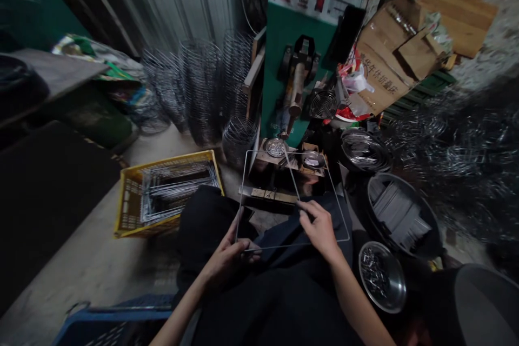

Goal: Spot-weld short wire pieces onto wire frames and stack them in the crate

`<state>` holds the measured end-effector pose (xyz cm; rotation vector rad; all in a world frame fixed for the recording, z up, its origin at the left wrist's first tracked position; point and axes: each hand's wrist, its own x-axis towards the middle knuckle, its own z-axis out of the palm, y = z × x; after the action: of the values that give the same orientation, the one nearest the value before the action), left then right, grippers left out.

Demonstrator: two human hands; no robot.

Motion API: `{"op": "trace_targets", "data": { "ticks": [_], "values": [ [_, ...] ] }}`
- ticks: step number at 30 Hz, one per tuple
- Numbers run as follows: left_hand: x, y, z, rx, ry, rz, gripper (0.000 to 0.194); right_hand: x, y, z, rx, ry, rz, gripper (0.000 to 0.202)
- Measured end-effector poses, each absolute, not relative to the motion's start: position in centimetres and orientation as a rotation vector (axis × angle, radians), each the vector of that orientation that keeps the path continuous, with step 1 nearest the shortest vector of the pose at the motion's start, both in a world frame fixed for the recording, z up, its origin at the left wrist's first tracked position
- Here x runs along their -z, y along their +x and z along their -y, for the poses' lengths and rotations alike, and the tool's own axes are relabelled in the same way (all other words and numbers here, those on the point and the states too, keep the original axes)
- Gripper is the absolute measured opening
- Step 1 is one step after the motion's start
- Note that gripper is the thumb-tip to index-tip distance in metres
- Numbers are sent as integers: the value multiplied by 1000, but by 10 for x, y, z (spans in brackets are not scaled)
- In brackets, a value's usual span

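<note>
In the head view my left hand (237, 248) is closed on the lower left corner of a thin rectangular wire frame (284, 246). The frame is tilted over my lap, its far side near the foot of a green spot-welding machine (272, 48). Between thumb and fingers my right hand (318, 226) pinches the near end of a straight metal rod (292, 177). That rod crosses the frame's far side and points up at the machine's lower tip. A round dish of small metal parts (275, 147) sits just beyond the frame.
A yellow crate (121, 211) of wire frames stands to the left, with stacked wire baskets (200, 86) behind. On the right are a black tub (433, 243) of flat metal pieces, a steel bowl (399, 286) of small parts and a wire heap (462, 157).
</note>
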<state>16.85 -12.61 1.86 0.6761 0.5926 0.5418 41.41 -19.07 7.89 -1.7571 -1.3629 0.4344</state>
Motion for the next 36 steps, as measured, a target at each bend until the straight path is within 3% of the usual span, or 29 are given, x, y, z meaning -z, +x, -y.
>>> {"op": "trace_targets", "data": {
  "ticks": [6, 12, 15, 21, 36],
  "values": [
    [-20, 171, 124, -550, 680, -577, 108, -79, 409, 189, -581, -1697, 1435, 32],
    [-25, 163, 123, -561, 712, -608, 96, -71, 431, 198, -305, -1899, 1330, 30],
    [-26, 159, 122, -572, 681, -633, 97, -75, 439, 207, -383, -1889, 1388, 32],
    [-28, 156, 118, -580, 703, -617, 104, -92, 429, 213, -768, -1727, 1695, 74],
    [-35, 155, 109, -588, 803, -555, 104, -90, 424, 208, -803, -1688, 1848, 80]
  ]
}}
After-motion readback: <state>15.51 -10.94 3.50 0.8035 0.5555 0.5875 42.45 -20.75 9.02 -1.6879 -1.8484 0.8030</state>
